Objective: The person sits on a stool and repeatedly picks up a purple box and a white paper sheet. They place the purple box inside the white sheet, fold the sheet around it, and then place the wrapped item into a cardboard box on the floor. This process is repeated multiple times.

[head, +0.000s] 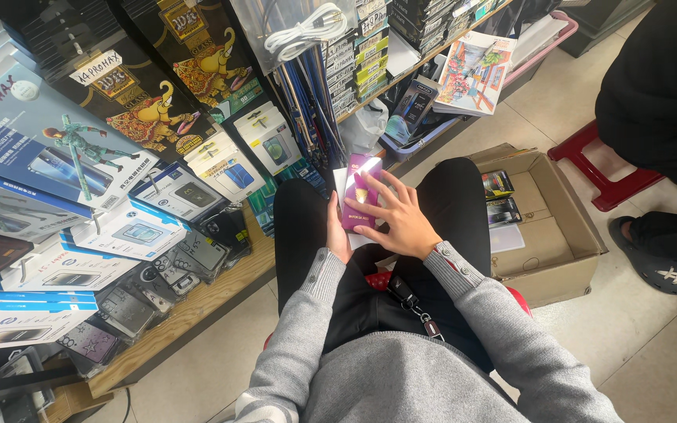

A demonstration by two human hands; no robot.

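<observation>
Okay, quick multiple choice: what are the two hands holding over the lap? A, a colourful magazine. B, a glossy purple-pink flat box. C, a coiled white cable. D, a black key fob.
B: the left hand and right hand both rest on the purple-pink flat box above the knees; the white cable hangs on the display and the magazine lies on the shelf.

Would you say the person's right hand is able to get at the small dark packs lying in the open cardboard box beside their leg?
Probably yes: the right hand rests on the purple box, the dark packs lie uncovered in the cardboard box just beyond the right knee.
</observation>
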